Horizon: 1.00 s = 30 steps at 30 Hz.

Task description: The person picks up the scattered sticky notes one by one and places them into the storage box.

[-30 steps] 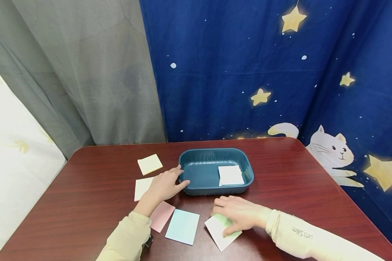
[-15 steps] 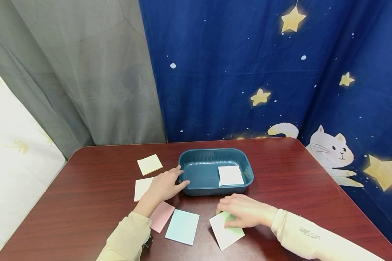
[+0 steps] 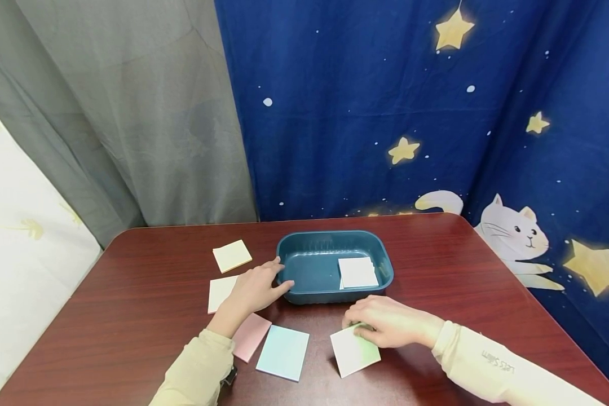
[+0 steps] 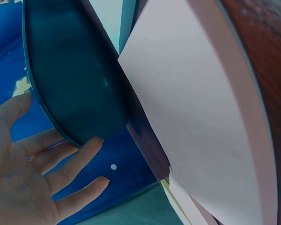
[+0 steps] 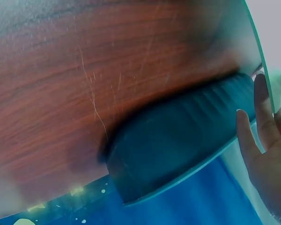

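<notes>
Green pad (image 3: pixel 354 352) raised, hands (image 3: pixel 393 321) touching pad, bin (image 3: pixel 304 276)

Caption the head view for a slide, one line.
Right hand pinches a pale green pad while the left hand touches a teal bin.

One table (image 3: pixel 132 316), one teal bin (image 3: pixel 312 272), five paper pads (image 3: pixel 283 353) outside it

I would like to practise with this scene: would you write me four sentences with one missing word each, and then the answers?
The left hand is at the ____ end of the tray.
The right hand holds a pad tinted pale ____.
In the head view, directly left of the light-blue pad lies a ____ pad.
The colour of the paper inside the tray is ____.
Missing words: left; green; pink; white.
</notes>
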Each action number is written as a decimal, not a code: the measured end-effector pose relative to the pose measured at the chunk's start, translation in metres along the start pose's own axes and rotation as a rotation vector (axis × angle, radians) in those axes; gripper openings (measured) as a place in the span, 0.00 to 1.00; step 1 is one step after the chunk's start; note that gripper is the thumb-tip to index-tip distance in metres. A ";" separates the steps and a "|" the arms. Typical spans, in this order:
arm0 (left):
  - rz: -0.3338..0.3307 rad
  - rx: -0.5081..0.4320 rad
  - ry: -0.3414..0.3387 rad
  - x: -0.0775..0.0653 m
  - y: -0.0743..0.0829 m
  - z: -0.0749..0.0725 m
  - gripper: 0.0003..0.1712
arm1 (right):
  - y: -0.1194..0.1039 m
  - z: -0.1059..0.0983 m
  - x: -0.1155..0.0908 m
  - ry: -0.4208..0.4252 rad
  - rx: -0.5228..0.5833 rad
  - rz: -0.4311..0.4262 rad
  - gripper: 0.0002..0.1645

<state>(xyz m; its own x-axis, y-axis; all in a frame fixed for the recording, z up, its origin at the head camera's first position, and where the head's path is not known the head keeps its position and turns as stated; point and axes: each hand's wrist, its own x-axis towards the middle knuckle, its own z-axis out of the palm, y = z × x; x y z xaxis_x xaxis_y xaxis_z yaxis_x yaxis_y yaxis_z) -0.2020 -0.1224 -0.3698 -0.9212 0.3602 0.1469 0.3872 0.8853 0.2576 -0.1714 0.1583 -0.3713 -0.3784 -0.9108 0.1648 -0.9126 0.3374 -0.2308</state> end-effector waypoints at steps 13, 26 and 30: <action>0.008 0.003 0.004 0.000 -0.001 0.000 0.31 | 0.005 -0.021 0.005 0.044 0.013 0.031 0.08; 0.006 -0.005 0.002 0.001 -0.001 0.001 0.30 | 0.013 -0.046 0.008 0.084 -0.024 0.116 0.09; 0.007 -0.001 0.003 0.001 -0.001 0.000 0.30 | 0.014 -0.052 0.007 0.099 -0.029 0.155 0.09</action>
<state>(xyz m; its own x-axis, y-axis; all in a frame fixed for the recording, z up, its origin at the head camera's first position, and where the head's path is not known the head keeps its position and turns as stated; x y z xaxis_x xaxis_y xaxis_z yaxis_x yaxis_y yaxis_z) -0.2030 -0.1229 -0.3699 -0.9184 0.3656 0.1513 0.3937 0.8824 0.2577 -0.1949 0.1693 -0.3233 -0.5272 -0.8200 0.2229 -0.8455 0.4802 -0.2335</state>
